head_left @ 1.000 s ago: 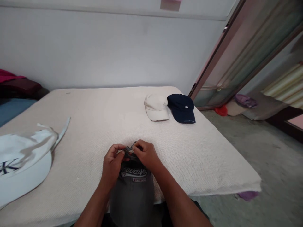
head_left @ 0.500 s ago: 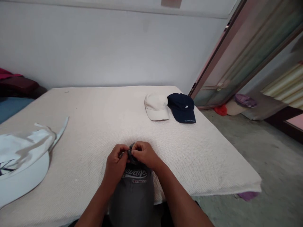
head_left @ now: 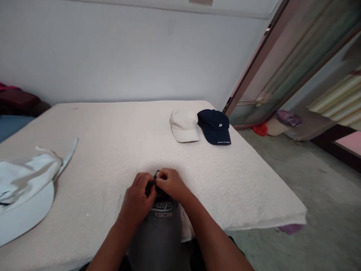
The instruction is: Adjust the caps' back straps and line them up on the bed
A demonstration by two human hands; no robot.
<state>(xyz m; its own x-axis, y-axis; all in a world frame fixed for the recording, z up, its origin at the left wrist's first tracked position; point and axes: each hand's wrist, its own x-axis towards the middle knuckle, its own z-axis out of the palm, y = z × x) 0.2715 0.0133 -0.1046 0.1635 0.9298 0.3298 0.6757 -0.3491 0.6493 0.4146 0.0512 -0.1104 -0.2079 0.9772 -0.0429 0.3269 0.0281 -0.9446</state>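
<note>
A dark grey cap [head_left: 155, 241] with light lettering lies at the near edge of the bed, its far end in my two hands. My left hand [head_left: 140, 194] is closed, pinching the cap's dark strap from the left. Close beside it, my right hand [head_left: 170, 183] grips the strap [head_left: 155, 176] between thumb and fingers. The fingers cover most of the strap, so its fastening is hidden. My left hand also hides part of the lettering.
A white cap [head_left: 31, 192] with loose straps lies at the left. Toward the back right, a cream cap [head_left: 184, 126] sits against a navy cap [head_left: 214, 126]. All rest on a pale textured cover [head_left: 118, 128], with a wall [head_left: 113, 56] behind and concrete floor [head_left: 282, 162] to the right.
My left hand has turned and come lower over the cap, covering more of its lettering. My right hand keeps its pinch. The whole view has shifted slightly.
</note>
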